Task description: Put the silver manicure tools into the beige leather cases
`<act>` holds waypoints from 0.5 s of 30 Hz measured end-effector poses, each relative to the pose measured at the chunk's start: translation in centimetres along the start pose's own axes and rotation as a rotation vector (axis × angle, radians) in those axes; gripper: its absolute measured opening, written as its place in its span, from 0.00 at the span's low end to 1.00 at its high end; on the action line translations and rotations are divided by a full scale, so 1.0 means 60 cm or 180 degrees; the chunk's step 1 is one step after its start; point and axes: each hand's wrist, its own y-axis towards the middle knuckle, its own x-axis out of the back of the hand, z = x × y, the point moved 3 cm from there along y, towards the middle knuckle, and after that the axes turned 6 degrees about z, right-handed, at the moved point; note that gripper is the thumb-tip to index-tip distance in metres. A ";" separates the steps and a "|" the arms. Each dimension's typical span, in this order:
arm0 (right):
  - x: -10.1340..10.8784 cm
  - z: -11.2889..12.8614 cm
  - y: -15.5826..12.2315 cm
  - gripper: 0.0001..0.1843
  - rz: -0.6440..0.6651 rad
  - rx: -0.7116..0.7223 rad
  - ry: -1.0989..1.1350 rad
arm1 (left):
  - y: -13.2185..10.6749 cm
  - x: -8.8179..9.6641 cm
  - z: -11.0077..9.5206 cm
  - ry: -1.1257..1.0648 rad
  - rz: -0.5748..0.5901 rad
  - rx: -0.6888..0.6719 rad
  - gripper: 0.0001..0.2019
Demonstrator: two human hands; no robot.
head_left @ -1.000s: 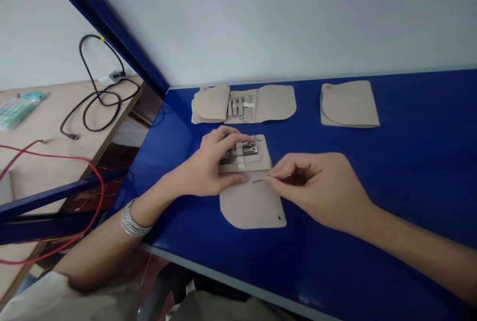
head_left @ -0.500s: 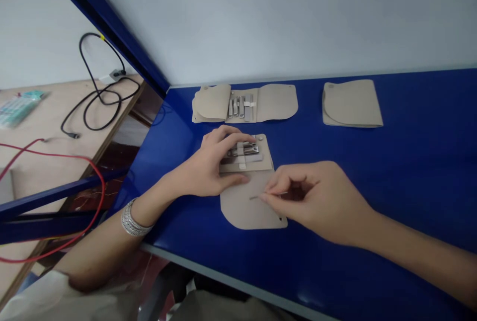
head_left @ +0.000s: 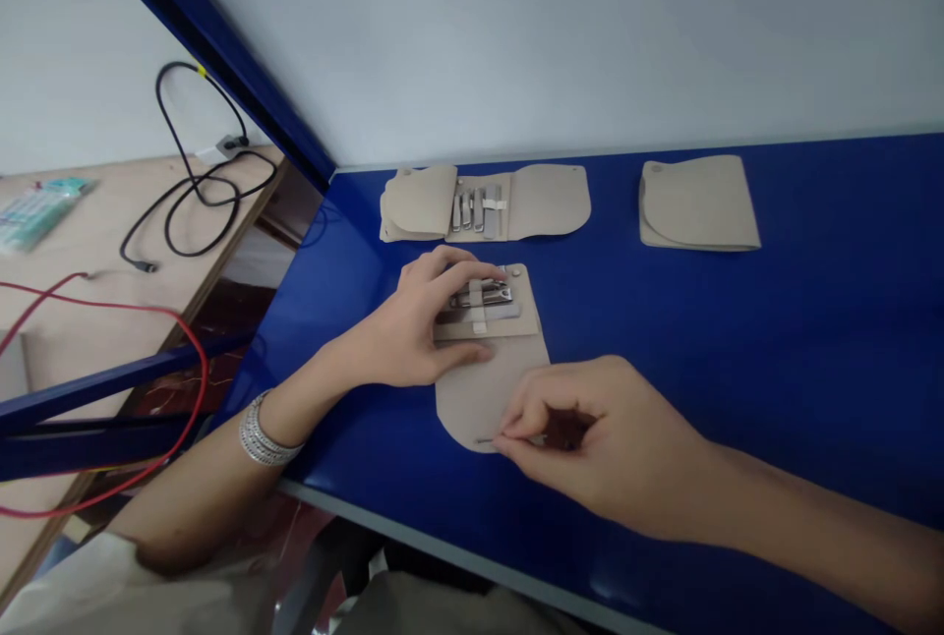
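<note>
Metal pin (head_left: 487, 440), tip L, axis near-level, in R hand (head_left: 582, 443)

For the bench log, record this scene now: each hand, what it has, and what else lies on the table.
left hand: fingers resting on nail clippers in an open beige manicure case
right hand: pinching a thin metal pin at the case's lower flap
left wrist: silver bangles
blue table also holds: a second open case with steel tools; a folded beige case
</note>
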 end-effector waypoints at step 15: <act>0.002 0.006 -0.001 0.12 -0.0226 0.0046 -0.0114 | 0.001 0.000 -0.001 -0.0013 -0.0004 0.0020 0.32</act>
